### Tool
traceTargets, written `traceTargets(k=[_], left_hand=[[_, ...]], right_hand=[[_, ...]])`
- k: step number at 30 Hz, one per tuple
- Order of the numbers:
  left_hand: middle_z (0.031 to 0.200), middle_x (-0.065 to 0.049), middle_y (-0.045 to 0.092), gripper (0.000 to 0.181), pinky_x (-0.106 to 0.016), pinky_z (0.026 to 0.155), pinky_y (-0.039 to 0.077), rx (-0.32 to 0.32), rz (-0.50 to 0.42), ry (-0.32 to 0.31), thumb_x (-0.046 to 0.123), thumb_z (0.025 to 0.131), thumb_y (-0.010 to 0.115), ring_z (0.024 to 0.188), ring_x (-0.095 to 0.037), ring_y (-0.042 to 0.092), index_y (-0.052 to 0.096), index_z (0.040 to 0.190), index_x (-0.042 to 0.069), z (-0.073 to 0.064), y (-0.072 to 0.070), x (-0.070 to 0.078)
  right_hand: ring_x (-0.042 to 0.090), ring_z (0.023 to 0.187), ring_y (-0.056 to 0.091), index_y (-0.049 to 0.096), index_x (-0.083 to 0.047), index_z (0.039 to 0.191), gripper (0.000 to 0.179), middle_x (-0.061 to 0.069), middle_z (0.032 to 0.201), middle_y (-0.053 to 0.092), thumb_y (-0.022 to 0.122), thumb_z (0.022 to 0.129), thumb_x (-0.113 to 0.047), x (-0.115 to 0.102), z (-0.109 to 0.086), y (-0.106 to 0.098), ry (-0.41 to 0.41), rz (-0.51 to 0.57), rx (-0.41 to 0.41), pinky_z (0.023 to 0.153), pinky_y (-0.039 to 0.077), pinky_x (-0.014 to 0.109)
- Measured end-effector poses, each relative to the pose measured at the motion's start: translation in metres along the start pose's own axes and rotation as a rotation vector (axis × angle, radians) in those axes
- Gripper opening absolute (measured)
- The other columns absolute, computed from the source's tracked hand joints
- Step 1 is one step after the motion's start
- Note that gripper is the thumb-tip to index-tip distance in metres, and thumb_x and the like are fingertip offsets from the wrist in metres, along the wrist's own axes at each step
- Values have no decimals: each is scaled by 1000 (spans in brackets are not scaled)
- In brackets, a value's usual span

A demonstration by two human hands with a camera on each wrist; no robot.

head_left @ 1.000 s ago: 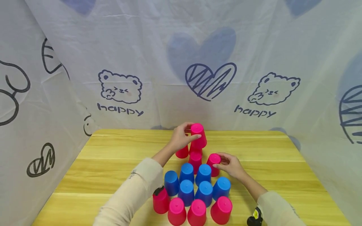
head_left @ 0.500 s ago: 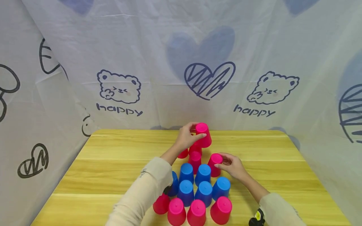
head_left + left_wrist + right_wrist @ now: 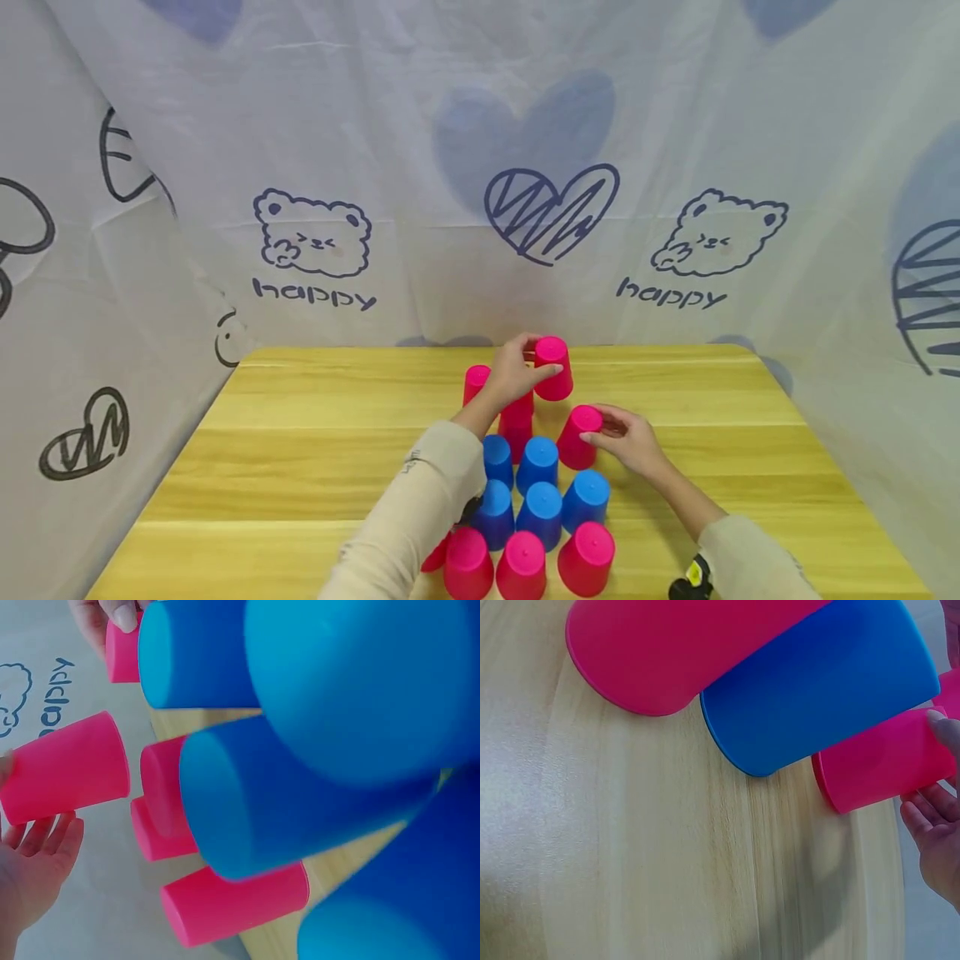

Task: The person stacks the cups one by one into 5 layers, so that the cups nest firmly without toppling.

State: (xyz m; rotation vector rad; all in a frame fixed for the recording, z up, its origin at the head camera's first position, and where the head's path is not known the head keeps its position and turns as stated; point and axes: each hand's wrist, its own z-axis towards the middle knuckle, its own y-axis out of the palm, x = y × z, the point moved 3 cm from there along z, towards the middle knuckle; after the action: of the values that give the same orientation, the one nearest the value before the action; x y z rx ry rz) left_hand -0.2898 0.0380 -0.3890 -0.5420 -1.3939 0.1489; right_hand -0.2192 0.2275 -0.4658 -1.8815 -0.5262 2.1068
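My left hand (image 3: 513,375) grips an upside-down pink plastic cup (image 3: 553,371) near the back of the table. In the left wrist view this held cup (image 3: 67,769) appears raised, with fingers and thumb around it. Closer in and to the right, my right hand (image 3: 632,443) holds another upside-down pink cup (image 3: 579,439) by its side. The right wrist view shows that cup (image 3: 885,761) between thumb and fingers, its rim at the wooden surface. A pink cup (image 3: 477,382) stands left of my left hand, and another (image 3: 516,435) stands below it; one more is partly hidden.
Several upturned blue cups (image 3: 540,508) fill the middle of the wooden table (image 3: 300,467). In front of them is a row of pink cups (image 3: 522,567), the leftmost mostly covered by my left sleeve (image 3: 420,500). A printed cloth (image 3: 435,275) hangs behind.
My left hand has carried its pink cup to the right and, lately, slightly lower. My right hand and its cup have shifted a little right. The far-left pink cup is now uncovered.
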Motion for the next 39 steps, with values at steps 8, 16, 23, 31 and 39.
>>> traceTargets(k=[8,16,23,31,39], left_hand=[[119,-14,58,50,-29,83,55,-12,75,3,15,81,71,107,-26,58,50,124,2,2,15,0],[117,-14,59,51,-30,84,54,-32,169,-28,14,80,72,106,-26,58,50,124,2,4,26,-5],[118,-14,59,50,-31,85,54,-63,227,-47,14,80,72,107,-26,57,51,124,3,4,36,-7],[119,-13,57,53,-32,87,54,-127,283,-108,11,80,71,111,-25,55,48,126,5,6,42,-12],[118,-16,58,51,-32,87,53,-188,361,-72,8,80,71,110,-27,56,48,125,1,9,47,-14]], right_hand=[[34,103,61,53,6,125,49,25,116,61,69,83,-15,2,1,-2,11,-7,-3,83,55,29],[34,103,61,54,5,124,49,24,115,62,69,83,-16,2,2,-4,18,-19,28,83,55,28],[35,106,60,54,4,124,48,24,115,62,69,83,-16,2,4,-6,19,-32,65,86,54,32],[34,104,60,56,3,123,46,23,113,62,70,82,-14,4,7,-5,54,-42,122,87,53,32],[34,105,60,55,4,123,46,24,114,62,70,82,-13,3,8,-4,71,-41,145,86,53,29]])
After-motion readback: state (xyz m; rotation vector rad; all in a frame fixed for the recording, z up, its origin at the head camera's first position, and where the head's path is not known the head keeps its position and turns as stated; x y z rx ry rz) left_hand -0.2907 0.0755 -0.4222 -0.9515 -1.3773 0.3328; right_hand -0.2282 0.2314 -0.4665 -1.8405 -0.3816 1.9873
